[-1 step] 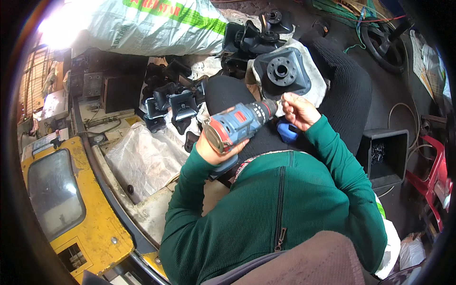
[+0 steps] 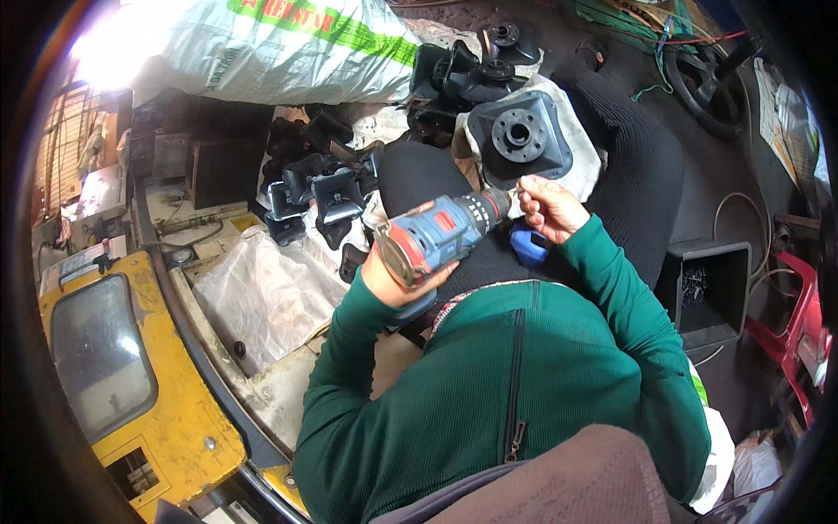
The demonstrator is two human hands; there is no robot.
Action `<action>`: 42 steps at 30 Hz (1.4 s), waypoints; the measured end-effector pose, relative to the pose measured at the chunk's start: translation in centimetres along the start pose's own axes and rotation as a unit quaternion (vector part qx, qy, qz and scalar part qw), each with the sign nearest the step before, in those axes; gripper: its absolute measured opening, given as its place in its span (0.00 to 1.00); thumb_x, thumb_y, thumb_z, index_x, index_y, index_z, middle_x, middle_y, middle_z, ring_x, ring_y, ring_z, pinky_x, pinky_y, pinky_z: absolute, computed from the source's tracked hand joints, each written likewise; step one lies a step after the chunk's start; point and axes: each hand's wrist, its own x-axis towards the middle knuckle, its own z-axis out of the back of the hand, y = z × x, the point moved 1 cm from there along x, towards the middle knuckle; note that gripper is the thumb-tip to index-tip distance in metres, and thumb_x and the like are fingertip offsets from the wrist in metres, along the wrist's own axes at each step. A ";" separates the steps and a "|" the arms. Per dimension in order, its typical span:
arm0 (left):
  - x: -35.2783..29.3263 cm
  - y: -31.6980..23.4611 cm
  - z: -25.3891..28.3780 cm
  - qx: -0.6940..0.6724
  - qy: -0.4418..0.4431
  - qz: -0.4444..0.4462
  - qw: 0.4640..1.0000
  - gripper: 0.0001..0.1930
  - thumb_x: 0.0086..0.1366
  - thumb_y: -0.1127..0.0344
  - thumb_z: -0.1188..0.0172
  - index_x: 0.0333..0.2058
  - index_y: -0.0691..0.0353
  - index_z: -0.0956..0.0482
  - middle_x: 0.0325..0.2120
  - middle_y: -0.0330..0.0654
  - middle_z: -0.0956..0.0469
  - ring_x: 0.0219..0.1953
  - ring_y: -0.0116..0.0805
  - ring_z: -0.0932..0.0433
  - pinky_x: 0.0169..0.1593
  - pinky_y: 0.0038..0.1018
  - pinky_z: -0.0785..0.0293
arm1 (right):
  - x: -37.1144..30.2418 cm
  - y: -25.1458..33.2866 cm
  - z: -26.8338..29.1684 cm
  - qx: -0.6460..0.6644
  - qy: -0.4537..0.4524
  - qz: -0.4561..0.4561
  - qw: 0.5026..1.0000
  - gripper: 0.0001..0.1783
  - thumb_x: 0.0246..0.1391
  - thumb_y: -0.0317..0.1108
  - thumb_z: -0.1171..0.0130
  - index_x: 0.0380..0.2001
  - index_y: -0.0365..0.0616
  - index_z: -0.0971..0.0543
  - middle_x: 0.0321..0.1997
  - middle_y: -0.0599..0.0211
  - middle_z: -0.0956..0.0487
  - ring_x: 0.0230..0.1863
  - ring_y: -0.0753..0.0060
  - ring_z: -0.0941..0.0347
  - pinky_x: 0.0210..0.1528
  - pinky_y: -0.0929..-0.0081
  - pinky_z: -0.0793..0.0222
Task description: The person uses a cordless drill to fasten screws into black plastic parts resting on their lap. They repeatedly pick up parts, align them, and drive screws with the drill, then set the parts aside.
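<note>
My left hand (image 2: 394, 281) is wrapped round a blue cordless drill (image 2: 436, 234), held across my lap with its chuck to the right. Right at the chuck's tip, my right hand (image 2: 552, 208) is closed in a pinch. Whatever its fingertips hold is too small to make out. Beneath that wrist lies a blue object (image 2: 529, 245), partly covered by the arm. Between my legs, just beyond the right hand, a black square part with a round holed hub (image 2: 546, 162) rests on a pale cloth (image 2: 587, 166).
Several similar black parts (image 2: 339, 196) lie in a heap to the left, more (image 2: 476, 74) at the far side. A white sack (image 2: 305, 61) lies behind them. On the right stand a black bin (image 2: 711, 327) of small dark pieces and a red chair (image 2: 790, 306). Yellow machine casing (image 2: 175, 410) borders the left.
The drill's front end has dipped very slightly toward me. Both hands keep nearly the same place and grip.
</note>
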 end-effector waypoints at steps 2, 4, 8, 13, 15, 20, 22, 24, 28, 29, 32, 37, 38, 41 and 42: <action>0.6 0.6 -0.3 0.023 0.039 -0.014 0.999 0.29 0.47 0.67 0.32 0.49 0.63 0.32 0.45 0.47 0.27 0.45 0.42 0.25 0.50 0.32 0.30 | 0.5 -0.2 -0.6 0.023 -0.042 -0.009 0.999 0.07 0.55 0.36 0.42 0.33 0.45 0.25 0.23 0.78 0.27 0.20 0.91 0.34 0.17 0.93 0.40; 1.2 2.4 -1.1 0.116 0.066 -0.078 0.988 0.30 0.47 0.67 0.33 0.50 0.63 0.33 0.46 0.46 0.28 0.45 0.43 0.25 0.50 0.33 0.30 | 1.3 0.2 -0.3 0.011 -0.037 -0.006 0.999 0.09 0.55 0.38 0.43 0.32 0.45 0.26 0.23 0.79 0.28 0.19 0.92 0.36 0.17 0.94 0.40; 2.8 3.4 -0.4 -0.021 0.024 -0.009 0.999 0.26 0.48 0.64 0.36 0.48 0.60 0.29 0.46 0.45 0.27 0.48 0.47 0.27 0.53 0.34 0.32 | 1.4 1.4 1.1 -0.176 -0.168 0.122 0.962 0.16 0.54 0.44 0.42 0.36 0.43 0.24 0.21 0.80 0.32 0.16 0.90 0.42 0.15 0.91 0.47; 7.3 5.3 1.4 0.099 -0.017 0.010 0.995 0.27 0.46 0.56 0.31 0.42 0.66 0.27 0.35 0.48 0.21 0.38 0.40 0.20 0.43 0.31 0.24 | 6.1 4.8 9.7 -0.267 -0.391 0.330 0.816 0.20 0.47 0.44 0.35 0.33 0.37 0.23 0.30 0.72 0.24 0.31 0.84 0.32 0.37 0.85 0.38; 8.8 6.8 1.7 0.088 0.040 0.068 0.993 0.25 0.46 0.59 0.30 0.42 0.64 0.27 0.37 0.46 0.23 0.41 0.41 0.23 0.46 0.32 0.28 | 7.5 5.2 9.3 -0.311 -0.391 0.305 0.810 0.21 0.45 0.46 0.34 0.32 0.37 0.23 0.29 0.72 0.24 0.31 0.83 0.32 0.36 0.85 0.38; 11.9 8.3 1.3 0.090 0.089 0.096 0.987 0.26 0.46 0.59 0.29 0.42 0.64 0.26 0.37 0.46 0.22 0.40 0.38 0.22 0.46 0.30 0.27 | 8.8 5.3 7.0 -0.383 -0.372 0.268 0.802 0.22 0.41 0.49 0.31 0.27 0.40 0.23 0.25 0.76 0.26 0.28 0.85 0.34 0.32 0.87 0.39; 12.8 8.3 1.3 0.090 0.108 0.098 0.985 0.26 0.46 0.58 0.30 0.42 0.65 0.26 0.37 0.47 0.22 0.40 0.38 0.21 0.46 0.30 0.26 | 9.1 5.3 7.1 -0.370 -0.350 0.268 0.818 0.20 0.43 0.47 0.32 0.28 0.40 0.23 0.25 0.77 0.27 0.27 0.86 0.35 0.31 0.87 0.40; 13.4 8.4 1.0 0.101 0.134 0.102 0.981 0.26 0.47 0.57 0.30 0.42 0.65 0.26 0.37 0.48 0.22 0.40 0.39 0.21 0.46 0.30 0.26 | 9.3 5.2 7.6 -0.358 -0.332 0.270 0.830 0.18 0.45 0.44 0.33 0.28 0.40 0.23 0.24 0.78 0.27 0.26 0.86 0.36 0.30 0.88 0.40; 14.4 7.9 0.9 0.112 0.151 0.101 0.977 0.25 0.47 0.58 0.31 0.42 0.65 0.26 0.37 0.48 0.22 0.41 0.39 0.22 0.47 0.31 0.27 | 9.1 5.1 7.1 -0.309 -0.293 0.268 0.864 0.14 0.48 0.40 0.35 0.30 0.40 0.23 0.25 0.78 0.27 0.25 0.87 0.35 0.29 0.88 0.40; 14.4 8.0 1.0 0.111 0.149 0.090 0.978 0.25 0.47 0.58 0.31 0.42 0.65 0.26 0.37 0.48 0.22 0.41 0.39 0.22 0.47 0.31 0.27 | 8.8 5.2 6.2 -0.287 -0.282 0.266 0.876 0.14 0.48 0.39 0.35 0.30 0.40 0.23 0.25 0.78 0.27 0.25 0.87 0.35 0.29 0.88 0.40; 14.6 7.8 1.6 0.139 0.157 0.057 0.976 0.25 0.48 0.60 0.31 0.43 0.65 0.27 0.38 0.48 0.23 0.42 0.40 0.23 0.48 0.32 0.28 | 8.1 5.7 3.9 -0.307 -0.275 0.273 0.869 0.12 0.49 0.37 0.36 0.30 0.40 0.23 0.25 0.77 0.26 0.26 0.88 0.34 0.29 0.88 0.40; 15.2 7.2 2.5 0.066 0.141 0.083 0.984 0.29 0.47 0.62 0.30 0.47 0.65 0.30 0.41 0.47 0.24 0.43 0.37 0.24 0.49 0.31 0.29 | 8.0 6.1 2.9 -0.329 -0.311 0.236 0.860 0.15 0.48 0.44 0.37 0.26 0.42 0.23 0.22 0.78 0.28 0.25 0.86 0.36 0.29 0.84 0.41; 15.3 7.3 2.5 0.024 0.124 0.086 0.988 0.30 0.47 0.63 0.30 0.48 0.65 0.31 0.42 0.46 0.24 0.44 0.37 0.25 0.50 0.32 0.29 | 8.1 6.1 3.0 -0.319 -0.303 0.238 0.866 0.16 0.48 0.44 0.37 0.26 0.42 0.23 0.23 0.77 0.27 0.25 0.85 0.36 0.30 0.84 0.40; 15.8 7.6 2.2 -0.004 0.136 0.163 0.977 0.29 0.48 0.66 0.30 0.49 0.63 0.31 0.34 0.42 0.22 0.32 0.29 0.23 0.35 0.26 0.26 | 8.2 6.1 3.4 -0.293 -0.295 0.240 0.877 0.16 0.48 0.45 0.37 0.27 0.42 0.23 0.24 0.74 0.25 0.27 0.83 0.33 0.33 0.82 0.37; 16.0 7.4 2.2 -0.044 0.147 0.250 0.956 0.28 0.49 0.66 0.30 0.48 0.63 0.31 0.32 0.41 0.22 0.29 0.27 0.23 0.32 0.25 0.26 | 8.5 6.0 3.3 -0.287 -0.301 0.238 0.878 0.16 0.47 0.44 0.37 0.27 0.41 0.23 0.25 0.72 0.24 0.28 0.81 0.32 0.34 0.81 0.36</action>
